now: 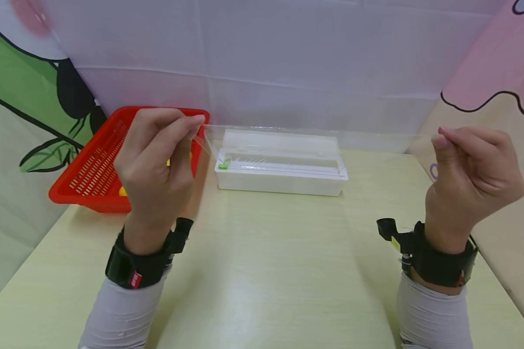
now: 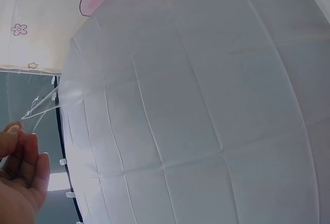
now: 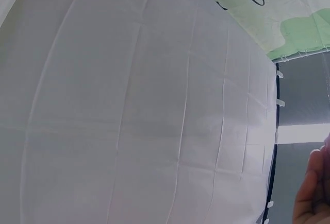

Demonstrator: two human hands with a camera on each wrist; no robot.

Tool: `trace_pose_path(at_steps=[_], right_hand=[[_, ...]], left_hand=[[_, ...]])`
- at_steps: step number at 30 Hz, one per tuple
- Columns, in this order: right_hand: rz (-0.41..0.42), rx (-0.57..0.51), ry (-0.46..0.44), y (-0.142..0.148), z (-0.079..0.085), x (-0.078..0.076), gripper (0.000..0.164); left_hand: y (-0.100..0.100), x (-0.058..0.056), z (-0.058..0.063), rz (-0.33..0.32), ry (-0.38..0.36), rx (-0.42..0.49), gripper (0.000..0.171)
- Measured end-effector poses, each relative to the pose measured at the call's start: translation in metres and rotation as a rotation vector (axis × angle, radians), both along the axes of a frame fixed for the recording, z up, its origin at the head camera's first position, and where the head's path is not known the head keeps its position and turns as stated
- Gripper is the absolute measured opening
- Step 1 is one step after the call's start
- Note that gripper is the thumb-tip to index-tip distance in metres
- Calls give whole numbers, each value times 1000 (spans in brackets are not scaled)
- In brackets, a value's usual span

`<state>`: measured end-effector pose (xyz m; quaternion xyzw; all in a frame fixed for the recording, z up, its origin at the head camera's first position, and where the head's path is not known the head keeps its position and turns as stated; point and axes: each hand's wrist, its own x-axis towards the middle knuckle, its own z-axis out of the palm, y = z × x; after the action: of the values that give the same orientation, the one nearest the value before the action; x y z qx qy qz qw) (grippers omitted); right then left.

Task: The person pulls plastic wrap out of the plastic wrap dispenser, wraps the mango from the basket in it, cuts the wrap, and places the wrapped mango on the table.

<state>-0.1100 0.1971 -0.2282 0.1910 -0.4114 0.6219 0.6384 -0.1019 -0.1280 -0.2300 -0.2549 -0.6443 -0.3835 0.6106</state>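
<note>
A sheet of clear plastic film (image 1: pixel 210 135) stretches between the two raised hands. My left hand (image 1: pixel 155 169) pinches one corner of it between thumb and fingertips, in front of the red basket. In the left wrist view, that hand (image 2: pixel 23 172) grips the gathered film corner (image 2: pixel 42 106). Over on the right, my right hand (image 1: pixel 473 177) pinches the opposite corner between thumb and index finger. Behind the film sits a long white box (image 1: pixel 279 183) with its lid raised and a small green piece (image 1: pixel 224 164) at its left end. The film's lower edge is hard to make out.
The red plastic basket (image 1: pixel 87 198), with something yellow (image 1: pixel 122 191) inside, stands at the table's back left. A pale wooden table (image 1: pixel 262 271) lies beneath both hands. Printed cloth (image 1: pixel 288 53) hangs behind and along both sides.
</note>
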Motion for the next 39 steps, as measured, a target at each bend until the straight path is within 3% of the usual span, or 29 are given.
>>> trace_pose_path(at_steps=[6, 9, 12, 17, 21, 25, 31, 34, 39], right_hand=[[58, -6, 5, -3, 3, 4, 30], [209, 6, 30, -4, 6, 9, 28], [435, 48, 70, -3, 7, 12, 27], [792, 197, 136, -1, 3, 18, 23], [980, 327, 132, 3, -3, 22, 14], [1133, 490, 115, 10, -8, 24, 7], [1331, 836, 159, 10, -15, 25, 5], [1357, 1075, 148, 9, -16, 25, 4], [1380, 1437, 19, 14, -26, 24, 7]], left_hand=[[-2, 3, 4, -18, -16, 1, 9], [-8, 6, 8, -62, -80, -25, 10], [-19, 11, 12, -137, -189, -81, 13], [-42, 16, 15, -362, -346, -187, 10], [-54, 18, 15, -645, -405, -268, 15], [-64, 22, 16, -843, -523, -430, 12], [-66, 21, 15, -1082, -631, -827, 26], [-59, 27, 13, -1104, -746, -980, 29], [-51, 34, 4, -1046, -924, -1220, 21]])
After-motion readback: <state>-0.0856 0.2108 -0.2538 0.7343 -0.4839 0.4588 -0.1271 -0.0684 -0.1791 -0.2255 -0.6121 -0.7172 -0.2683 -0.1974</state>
